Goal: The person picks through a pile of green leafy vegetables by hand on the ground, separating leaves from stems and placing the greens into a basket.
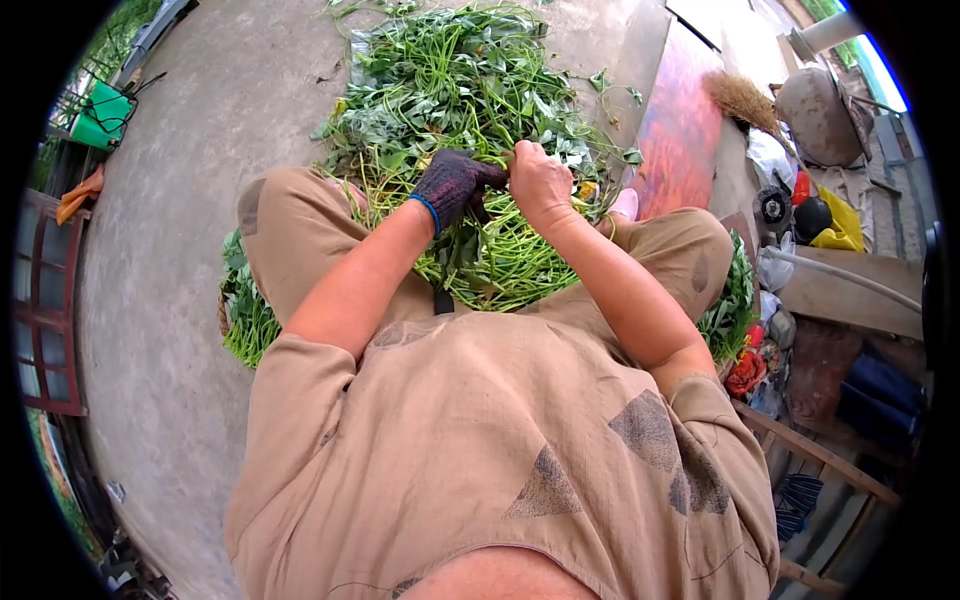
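My left hand, in a dark knit glove with a blue cuff, is closed over the near part of a heap of long leafy green stems. A green stem runs between it and my bare right hand, whose fingers are pinched together. The two hands almost touch. Below them, between my legs, lies a tangle of thin stems with few leaves. The fingertips are partly hidden by the hands themselves.
Leafy bundles lie outside my left knee and my right knee. A reddish board, a straw broom and a round metal pot stand at right. Concrete floor extends leftward to a green container.
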Available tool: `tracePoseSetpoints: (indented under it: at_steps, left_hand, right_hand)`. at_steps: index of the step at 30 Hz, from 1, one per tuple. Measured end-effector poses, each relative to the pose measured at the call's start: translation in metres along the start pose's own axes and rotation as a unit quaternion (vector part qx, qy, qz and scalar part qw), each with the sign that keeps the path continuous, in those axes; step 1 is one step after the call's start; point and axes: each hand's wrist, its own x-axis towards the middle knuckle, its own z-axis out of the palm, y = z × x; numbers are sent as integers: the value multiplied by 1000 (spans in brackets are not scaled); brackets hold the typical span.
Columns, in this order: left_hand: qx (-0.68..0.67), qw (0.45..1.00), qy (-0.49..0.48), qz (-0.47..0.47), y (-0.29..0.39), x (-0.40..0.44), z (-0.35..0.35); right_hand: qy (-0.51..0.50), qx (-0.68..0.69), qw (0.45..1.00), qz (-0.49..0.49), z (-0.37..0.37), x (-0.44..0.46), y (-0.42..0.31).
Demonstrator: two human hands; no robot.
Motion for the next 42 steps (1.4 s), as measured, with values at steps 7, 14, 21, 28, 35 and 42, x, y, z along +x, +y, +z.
tracePoseSetpoints:
  at_steps: [7, 14, 21, 28, 35, 42]
  left_hand:
    - [32, 996, 80, 26, -8, 14, 2]
    - [-265, 958, 101, 44, -19, 30, -43]
    - [-244, 952, 73, 171, 42, -16, -95]
    - [-263, 926, 204, 179, 42, -30, -130]
    - [-393, 892, -5, 222, 36, -31, -121]
    - [-408, 877, -54, 251, 45, -40, -129]
  right_hand:
    - [-90, 656, 688, 298, -16, 15, 14]
    - [-260, 601, 728, 205, -62, 22, 77]
    - [-474, -75, 873, -84, 38, -43, 83]
    - [-353, -62, 927, -113, 95, -45, 25]
    - [-373, -115, 910, -138, 138, -60, 20]
    - [-424, 45, 904, 23, 129, -50, 43]
